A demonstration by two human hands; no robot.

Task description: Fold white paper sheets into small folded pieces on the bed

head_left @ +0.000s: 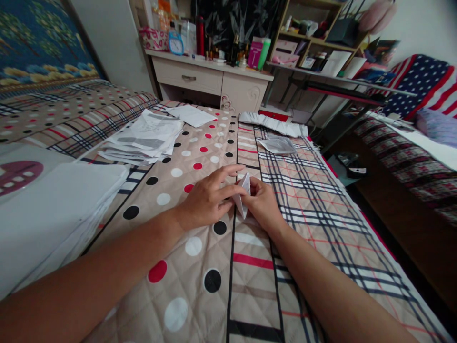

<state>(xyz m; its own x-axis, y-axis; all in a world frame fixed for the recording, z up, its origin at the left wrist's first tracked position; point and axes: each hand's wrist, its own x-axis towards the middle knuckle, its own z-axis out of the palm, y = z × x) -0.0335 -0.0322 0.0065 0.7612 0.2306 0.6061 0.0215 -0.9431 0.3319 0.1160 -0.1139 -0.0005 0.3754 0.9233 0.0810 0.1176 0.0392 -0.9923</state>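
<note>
A small piece of folded white paper (241,208) stands on edge between my hands, just above the bedspread, with a pointed top and bottom. My right hand (263,204) pinches it from the right, thumb in front and curled fingers behind. From the left, my left hand (209,195) has its thumb and a finger on the paper's near edge, while its upper finger stretches out past it. Part of the paper is hidden behind the fingers.
A stack of printed papers (143,136) and a white sheet (193,115) lie at the far left. Large white sheets (60,214) are nearer. A clear plastic packet (277,145) and a long white bundle (273,125) lie beyond my hands. A dresser (189,78) stands behind the patterned bedspread (193,286).
</note>
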